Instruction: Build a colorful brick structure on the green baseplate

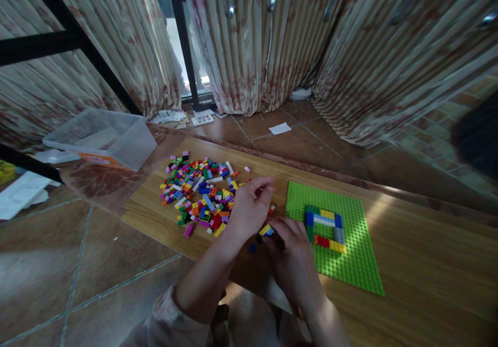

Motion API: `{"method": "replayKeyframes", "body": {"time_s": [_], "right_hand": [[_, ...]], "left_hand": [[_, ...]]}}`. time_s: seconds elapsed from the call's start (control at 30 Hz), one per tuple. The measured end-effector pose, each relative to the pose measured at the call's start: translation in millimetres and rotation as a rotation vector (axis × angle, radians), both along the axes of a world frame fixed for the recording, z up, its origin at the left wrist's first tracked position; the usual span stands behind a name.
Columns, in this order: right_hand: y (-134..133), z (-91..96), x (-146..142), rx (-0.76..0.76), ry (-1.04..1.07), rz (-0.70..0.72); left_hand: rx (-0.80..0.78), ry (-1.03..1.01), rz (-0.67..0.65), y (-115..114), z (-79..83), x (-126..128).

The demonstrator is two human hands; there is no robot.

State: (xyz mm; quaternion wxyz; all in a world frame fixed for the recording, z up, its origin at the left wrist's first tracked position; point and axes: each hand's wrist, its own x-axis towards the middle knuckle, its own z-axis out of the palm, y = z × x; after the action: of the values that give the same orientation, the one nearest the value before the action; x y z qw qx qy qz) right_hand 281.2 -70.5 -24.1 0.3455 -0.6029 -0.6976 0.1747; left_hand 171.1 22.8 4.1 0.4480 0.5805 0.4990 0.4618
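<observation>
Left grip (pixel 251 202) is curled above the surface (pixel 436 264), by the brick pile (pixel 202 191) near the left end; what it holds cannot be told. Some little bricks (pixel 266 230) are seen right by the right grip (pixel 291 248), toward the near edge; whether they are pinched cannot be told. To its right, a brick ring (pixel 324 220) is set on the green plate (pixel 358 266).

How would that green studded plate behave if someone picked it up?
The green plate looks thin, so probably light and slightly bendy. Its studded top seems unlikely to feel slippery. The brick frame on it might add a little weight.
</observation>
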Motion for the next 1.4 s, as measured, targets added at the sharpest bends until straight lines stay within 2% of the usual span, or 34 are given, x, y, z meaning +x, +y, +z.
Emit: {"method": "replayKeyframes", "body": {"time_s": [0.2,0.33,0.4,0.57,0.67,0.87,1.03,1.13,1.27,1.4], "right_hand": [[-2,1.2,6,-0.058,0.292,-0.003],[0,6.9,14,0.01,0.463,-0.117],[1,9.0,18,0.072,0.555,-0.205],[4,8.1,23,0.134,0.786,-0.369],[5,6.5,26,0.128,0.864,-0.43],[4,7.6,31,0.111,0.802,-0.417],[1,4.9,36,0.128,0.567,-0.43],[-1,3.6,39,0.123,0.47,-0.379],[0,4.4,43,0.115,0.49,-0.286],[0,5.3,43,0.064,0.577,-0.29]], "left_hand": [[0.006,-0.006,-0.012,-2,1.8,1],[-0.038,-0.064,-0.05,-2,1.1,4],[-0.081,-0.121,-0.135,-4,2.1,6],[-0.217,-0.232,-0.48,-16,9.0,12],[-0.22,-0.25,-0.555,-22,10.6,15],[-0.06,-0.084,-0.5,-22,7.6,18],[-0.053,-0.051,-0.529,-24,4.6,19],[-0.043,0.006,-0.544,-24,4.9,19],[0.017,0.169,-0.536,-23,9.5,17],[0.068,0.262,-0.532,-23,10.2,18]]}}
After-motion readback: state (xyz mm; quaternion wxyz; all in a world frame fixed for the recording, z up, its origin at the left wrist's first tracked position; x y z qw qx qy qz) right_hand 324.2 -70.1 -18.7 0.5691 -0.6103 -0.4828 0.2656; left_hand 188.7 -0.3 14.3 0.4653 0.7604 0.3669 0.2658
